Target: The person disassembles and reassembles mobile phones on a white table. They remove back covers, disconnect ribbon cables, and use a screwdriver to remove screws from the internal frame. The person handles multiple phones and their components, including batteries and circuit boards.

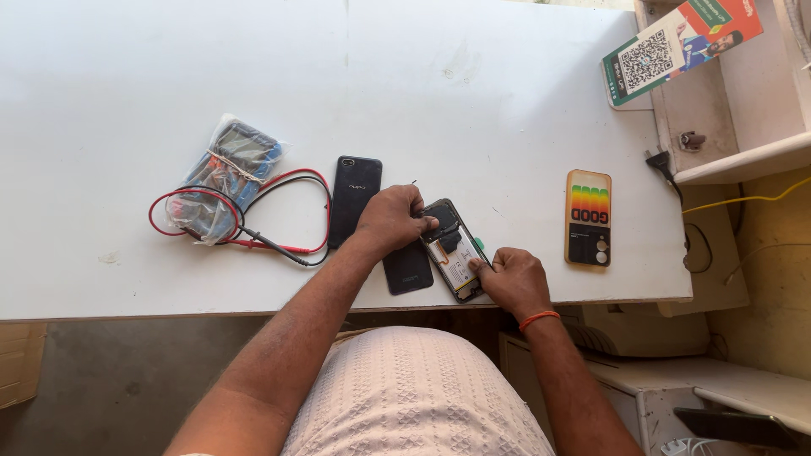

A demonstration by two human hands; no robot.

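Observation:
An opened phone [453,249] with its back off lies near the front edge of the white table [473,101], its battery and board showing. My left hand [390,218] presses down on the phone's upper end with the fingers curled over it. My right hand [512,280] touches the phone's lower right edge with fingertips; a small green piece [479,243] shows just above it, and whether the hand holds it I cannot tell. A black back cover [407,268] lies partly under the phone and my left wrist. A second black phone [355,199] lies face down to the left.
A multimeter in a clear plastic bag [226,176] with red and black leads [283,241] sits at the left. A phone in a colourful case [588,218] lies at the right. A printed card [676,46] leans on a shelf at the far right, with a plug [661,162] and cables below.

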